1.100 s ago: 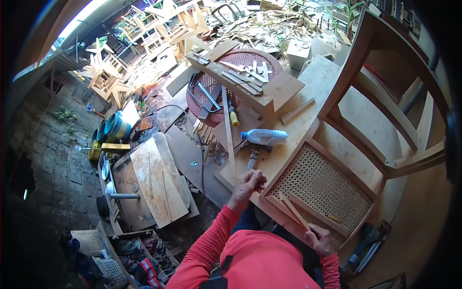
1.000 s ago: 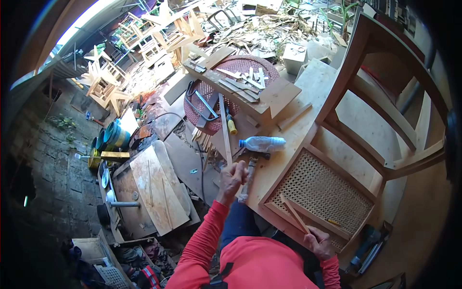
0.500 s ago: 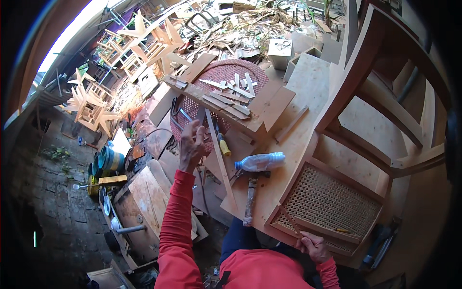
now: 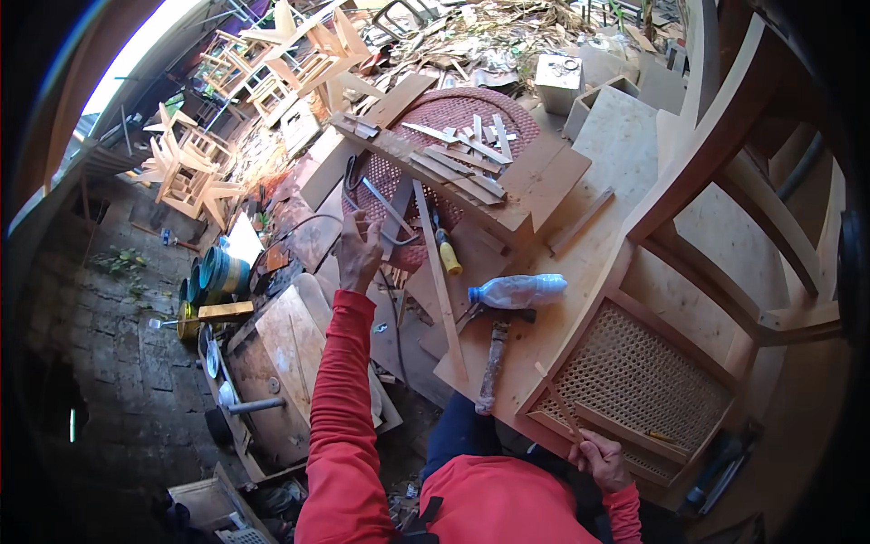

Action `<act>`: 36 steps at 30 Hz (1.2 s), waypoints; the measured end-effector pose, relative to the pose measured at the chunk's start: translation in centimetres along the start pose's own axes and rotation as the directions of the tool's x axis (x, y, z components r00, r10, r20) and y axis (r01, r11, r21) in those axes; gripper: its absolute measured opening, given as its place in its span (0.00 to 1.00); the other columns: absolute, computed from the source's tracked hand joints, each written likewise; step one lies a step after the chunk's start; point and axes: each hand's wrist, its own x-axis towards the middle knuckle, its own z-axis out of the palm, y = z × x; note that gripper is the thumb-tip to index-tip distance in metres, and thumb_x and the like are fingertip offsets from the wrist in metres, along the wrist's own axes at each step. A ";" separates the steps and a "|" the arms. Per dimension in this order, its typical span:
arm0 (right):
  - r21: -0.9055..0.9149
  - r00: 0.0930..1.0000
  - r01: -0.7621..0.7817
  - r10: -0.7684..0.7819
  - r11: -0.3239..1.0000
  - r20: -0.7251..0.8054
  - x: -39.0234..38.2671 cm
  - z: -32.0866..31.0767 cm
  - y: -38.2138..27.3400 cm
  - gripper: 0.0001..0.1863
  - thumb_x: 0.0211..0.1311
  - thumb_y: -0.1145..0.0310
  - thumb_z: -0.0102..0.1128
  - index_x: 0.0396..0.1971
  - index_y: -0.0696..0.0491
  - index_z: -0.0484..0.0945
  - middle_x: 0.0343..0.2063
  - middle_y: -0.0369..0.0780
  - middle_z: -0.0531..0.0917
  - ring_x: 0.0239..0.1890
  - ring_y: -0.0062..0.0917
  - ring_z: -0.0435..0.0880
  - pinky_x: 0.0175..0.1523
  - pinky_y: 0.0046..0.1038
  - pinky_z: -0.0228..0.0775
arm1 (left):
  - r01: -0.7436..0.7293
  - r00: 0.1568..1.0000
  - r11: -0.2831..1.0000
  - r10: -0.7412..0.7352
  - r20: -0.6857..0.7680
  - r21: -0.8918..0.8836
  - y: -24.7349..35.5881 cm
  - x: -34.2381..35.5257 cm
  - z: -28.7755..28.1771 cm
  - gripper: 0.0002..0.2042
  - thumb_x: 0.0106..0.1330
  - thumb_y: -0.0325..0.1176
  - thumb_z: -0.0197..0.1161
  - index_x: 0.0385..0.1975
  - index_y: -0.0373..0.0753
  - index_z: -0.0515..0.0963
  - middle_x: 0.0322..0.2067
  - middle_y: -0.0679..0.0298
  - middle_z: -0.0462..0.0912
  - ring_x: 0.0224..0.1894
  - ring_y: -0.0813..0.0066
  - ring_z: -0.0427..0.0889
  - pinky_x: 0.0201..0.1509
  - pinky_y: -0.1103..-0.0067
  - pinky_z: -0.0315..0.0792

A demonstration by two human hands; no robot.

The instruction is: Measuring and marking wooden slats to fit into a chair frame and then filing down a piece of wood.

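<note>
My left hand (image 4: 361,245) reaches out toward a hacksaw (image 4: 385,207) on a red woven round top (image 4: 517,113), its fingers curled but apart, nothing visibly in them. My right hand (image 4: 600,461) grips a thin wooden strip (image 4: 564,410) over the cane seat (image 4: 639,381) of a wooden chair (image 4: 693,168) lying on the workbench (image 4: 616,136). A yellow-handled tool (image 4: 449,257), a long slat (image 4: 439,295), a crumpled plastic bottle (image 4: 521,290) and a hammer (image 4: 494,367) lie between my hands.
A board (image 4: 426,172) bears several cut offcuts. Stacked chair frames (image 4: 186,168) and scrap wood fill the background. Buckets (image 4: 213,276) and a panel-topped low bench (image 4: 294,363) are at left. A drill (image 4: 711,467) lies at lower right.
My left hand has risen forward and left, from beside the hammer to near the hacksaw, its fingers loosening. My right hand still holds the strip. The view has shifted slightly.
</note>
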 end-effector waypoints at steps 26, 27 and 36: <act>-0.023 0.996 0.001 0.001 1.000 0.086 3.6 3.7 -1.8 0.21 0.88 0.66 0.54 0.70 0.59 0.81 0.33 0.34 0.87 0.28 0.12 0.78 0.36 0.18 0.72 | 0.045 0.956 0.844 -0.191 0.221 0.535 -11.6 3.1 6.0 0.33 0.49 0.46 0.77 0.52 0.26 0.83 0.45 0.34 0.90 0.49 0.33 0.91 0.57 0.56 0.85; -0.020 0.997 -0.003 0.005 1.000 0.077 3.2 3.4 -1.9 0.21 0.88 0.67 0.54 0.70 0.59 0.81 0.33 0.34 0.87 0.28 0.12 0.78 0.36 0.18 0.72 | 0.053 0.952 0.858 -0.198 0.234 0.511 -11.2 3.2 5.9 0.33 0.49 0.47 0.78 0.51 0.27 0.83 0.45 0.35 0.90 0.49 0.33 0.91 0.57 0.56 0.86; 0.004 0.997 0.081 -0.081 0.997 0.020 0.6 1.4 -1.2 0.19 0.87 0.69 0.54 0.68 0.60 0.82 0.34 0.34 0.86 0.30 0.13 0.79 0.37 0.19 0.74 | 0.020 0.909 0.870 -0.220 0.353 0.492 -10.1 2.5 7.0 0.35 0.51 0.55 0.80 0.47 0.27 0.86 0.43 0.41 0.93 0.48 0.45 0.94 0.55 0.59 0.86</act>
